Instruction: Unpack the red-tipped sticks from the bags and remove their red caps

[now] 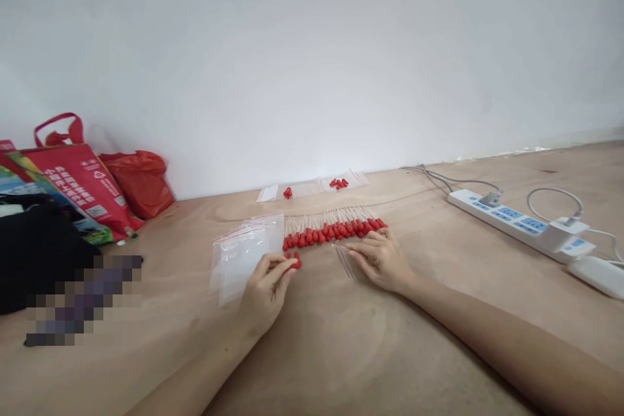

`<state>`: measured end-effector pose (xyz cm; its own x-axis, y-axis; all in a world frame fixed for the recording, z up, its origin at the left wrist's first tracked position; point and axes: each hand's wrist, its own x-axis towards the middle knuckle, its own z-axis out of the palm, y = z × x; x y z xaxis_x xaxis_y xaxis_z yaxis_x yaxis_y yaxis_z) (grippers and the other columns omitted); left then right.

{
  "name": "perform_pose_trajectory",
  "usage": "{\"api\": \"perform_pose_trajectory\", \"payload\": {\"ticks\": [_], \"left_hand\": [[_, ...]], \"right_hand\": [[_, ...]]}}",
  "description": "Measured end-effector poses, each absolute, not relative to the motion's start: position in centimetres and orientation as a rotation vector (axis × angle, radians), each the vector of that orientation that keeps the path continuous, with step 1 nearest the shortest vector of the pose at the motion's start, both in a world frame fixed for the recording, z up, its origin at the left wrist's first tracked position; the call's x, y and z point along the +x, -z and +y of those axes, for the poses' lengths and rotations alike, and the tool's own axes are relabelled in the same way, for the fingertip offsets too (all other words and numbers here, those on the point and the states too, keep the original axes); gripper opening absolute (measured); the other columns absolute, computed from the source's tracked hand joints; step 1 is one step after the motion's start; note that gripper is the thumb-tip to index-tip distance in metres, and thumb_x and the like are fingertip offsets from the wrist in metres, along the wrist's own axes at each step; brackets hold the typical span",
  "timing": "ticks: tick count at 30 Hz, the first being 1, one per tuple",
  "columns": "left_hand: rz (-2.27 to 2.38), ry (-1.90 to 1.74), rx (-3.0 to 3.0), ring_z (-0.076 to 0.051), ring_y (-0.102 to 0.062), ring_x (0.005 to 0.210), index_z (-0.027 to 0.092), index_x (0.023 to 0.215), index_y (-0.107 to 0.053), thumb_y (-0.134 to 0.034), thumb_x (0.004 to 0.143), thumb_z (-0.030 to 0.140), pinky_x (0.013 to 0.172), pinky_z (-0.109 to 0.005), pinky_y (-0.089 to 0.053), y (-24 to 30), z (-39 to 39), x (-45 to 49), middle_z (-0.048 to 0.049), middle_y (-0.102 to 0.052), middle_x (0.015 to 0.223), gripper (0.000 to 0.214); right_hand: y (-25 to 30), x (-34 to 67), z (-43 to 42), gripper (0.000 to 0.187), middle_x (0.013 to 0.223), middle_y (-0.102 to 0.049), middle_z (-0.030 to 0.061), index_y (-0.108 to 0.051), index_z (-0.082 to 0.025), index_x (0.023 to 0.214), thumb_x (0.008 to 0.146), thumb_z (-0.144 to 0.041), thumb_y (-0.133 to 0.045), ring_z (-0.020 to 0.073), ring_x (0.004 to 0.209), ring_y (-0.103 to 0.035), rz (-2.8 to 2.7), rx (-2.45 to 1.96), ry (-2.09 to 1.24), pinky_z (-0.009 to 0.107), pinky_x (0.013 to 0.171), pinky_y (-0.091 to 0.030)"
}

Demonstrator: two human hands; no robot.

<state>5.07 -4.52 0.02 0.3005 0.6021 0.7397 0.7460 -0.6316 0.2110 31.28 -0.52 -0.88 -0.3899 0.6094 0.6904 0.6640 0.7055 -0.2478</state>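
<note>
Fingers of your left hand (pixel 267 286) clamp one red piece (pixel 298 262), lower centre; whether your right hand (pixel 384 261) grips is unclear

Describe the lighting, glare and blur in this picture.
Head view: the wall looks brightest low in the middle, greyer toward the top corners; head view: the clear bags carry a pale sheen; head view: the red piece in the left hand lacks fine detail.

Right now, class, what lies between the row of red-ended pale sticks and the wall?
In the head view, clear plastic and two clusters of red pieces.
</note>
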Motion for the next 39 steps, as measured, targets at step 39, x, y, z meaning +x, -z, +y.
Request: {"api": "perform_pose_trajectory", "payload": {"ticks": [39], "left_hand": [[-1.781,1.013,-2.129,-0.02,-0.06,0.075,0.019,0.088,-0.057,-0.044,0.079,0.033,0.068,-0.034,-0.042,0.4,-2.8,3.1,-0.0027,-0.066,0.074,0.021]], "right_hand": [[1.8,30.2,-0.8,0.023,0.064,-0.064,-0.0001,-0.063,-0.018,0.092,0.076,-0.023,-0.047,0.0141,0.059,-0.057,-2.036,-1.25,-0.477,0.03,0.066,-0.041]]}}
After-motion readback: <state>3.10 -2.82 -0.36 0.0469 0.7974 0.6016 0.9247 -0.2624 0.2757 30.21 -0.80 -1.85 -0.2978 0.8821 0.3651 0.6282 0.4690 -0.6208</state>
